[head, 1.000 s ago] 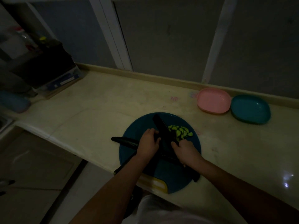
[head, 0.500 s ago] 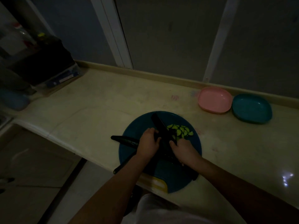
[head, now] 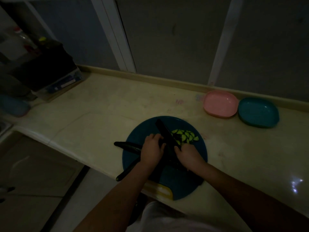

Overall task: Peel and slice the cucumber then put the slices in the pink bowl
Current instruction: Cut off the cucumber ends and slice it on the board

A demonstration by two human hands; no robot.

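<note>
Mid-slicing, I'd say. A pile of pale green cucumber slices (head: pixel 185 135) sits at the far side of the round blue cutting board (head: pixel 138 136). The left hand (head: pixel 151 150) curls over the long dark cucumber (head: pixel 128 146) at the board's left edge, and the right hand (head: pixel 189 155) is wrapped round the black knife (head: pixel 164 131). The oval pink plastic bowl (head: pixel 220 104), well beyond the board to the right, has nothing in it yet.

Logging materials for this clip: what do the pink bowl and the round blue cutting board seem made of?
Pink shallow bowl: likely plastic, glossy, with small highlights inside. Round dark-blue cutting board: probably plastic, matte, evenly coloured; dim light leaves this open.
</note>
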